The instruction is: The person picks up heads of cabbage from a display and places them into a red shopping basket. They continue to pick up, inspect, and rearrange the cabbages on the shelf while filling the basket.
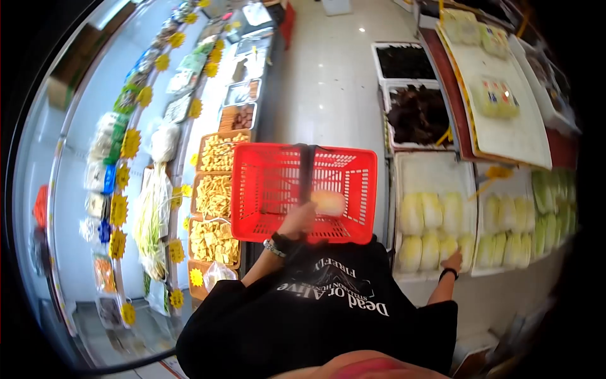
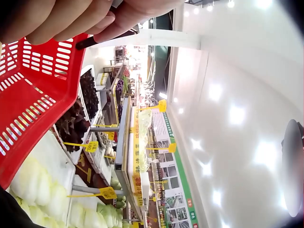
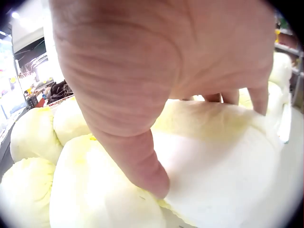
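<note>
My left hand (image 1: 299, 221) grips the dark handle (image 1: 307, 170) of a red plastic shopping basket (image 1: 240, 196). In the left wrist view, the curled fingers (image 2: 71, 16) show above the basket's slotted wall. One pale napa cabbage (image 1: 329, 203) lies inside the basket. To the right, my right hand (image 1: 451, 261) reaches down to the front row of napa cabbages (image 1: 432, 251). The right wrist view shows it spanning one white-yellow cabbage (image 3: 218, 161), with the thumb (image 3: 147, 171) pressed along one side and fingertips over the far side. More cabbages lie close beside it.
On the left, trays of tan bean-curd pieces (image 1: 214, 196) line a chilled shelf with yellow price tags. Boxes of dark leafy produce (image 1: 416, 114) and a raised white board (image 1: 505, 126) with wrapped packs stand at the right. A tiled aisle (image 1: 315, 82) runs ahead.
</note>
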`<control>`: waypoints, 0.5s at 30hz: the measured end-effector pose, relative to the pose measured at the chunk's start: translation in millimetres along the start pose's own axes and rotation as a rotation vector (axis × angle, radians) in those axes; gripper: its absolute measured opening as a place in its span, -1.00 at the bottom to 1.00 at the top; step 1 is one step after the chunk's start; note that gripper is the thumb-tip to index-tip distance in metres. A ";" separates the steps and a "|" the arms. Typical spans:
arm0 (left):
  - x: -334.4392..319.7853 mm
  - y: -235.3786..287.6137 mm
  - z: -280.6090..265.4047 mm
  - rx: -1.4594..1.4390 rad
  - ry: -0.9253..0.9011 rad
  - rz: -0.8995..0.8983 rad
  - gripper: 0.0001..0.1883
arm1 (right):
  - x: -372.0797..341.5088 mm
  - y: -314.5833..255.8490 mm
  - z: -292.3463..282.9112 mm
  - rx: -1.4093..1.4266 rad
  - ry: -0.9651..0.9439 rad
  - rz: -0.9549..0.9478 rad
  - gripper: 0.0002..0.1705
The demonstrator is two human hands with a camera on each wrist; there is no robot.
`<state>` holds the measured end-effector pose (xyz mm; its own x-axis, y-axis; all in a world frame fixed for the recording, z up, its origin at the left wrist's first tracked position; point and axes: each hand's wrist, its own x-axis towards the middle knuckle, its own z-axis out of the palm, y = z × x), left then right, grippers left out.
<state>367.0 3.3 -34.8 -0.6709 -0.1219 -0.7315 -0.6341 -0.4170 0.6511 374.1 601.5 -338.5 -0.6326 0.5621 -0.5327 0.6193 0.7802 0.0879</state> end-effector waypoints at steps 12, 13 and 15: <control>-12.5 -16.2 -13.0 -0.152 -0.043 0.004 -0.59 | 0.5 14.2 -6.6 -0.078 0.007 -0.094 0.52; -13.8 -16.3 -12.7 -0.154 -0.060 0.010 -0.59 | 0.1 12.1 -10.3 -0.088 0.002 -0.083 0.50; -22.5 -13.4 -2.9 -0.126 -0.019 0.027 -0.59 | -1.4 11.3 -14.7 -0.108 -0.012 -0.064 0.46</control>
<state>391.8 9.0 -27.7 -0.6951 -0.1184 -0.7091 -0.5630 -0.5237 0.6393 375.2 613.6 -324.4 -0.6634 0.5073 -0.5501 0.5238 0.8398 0.1427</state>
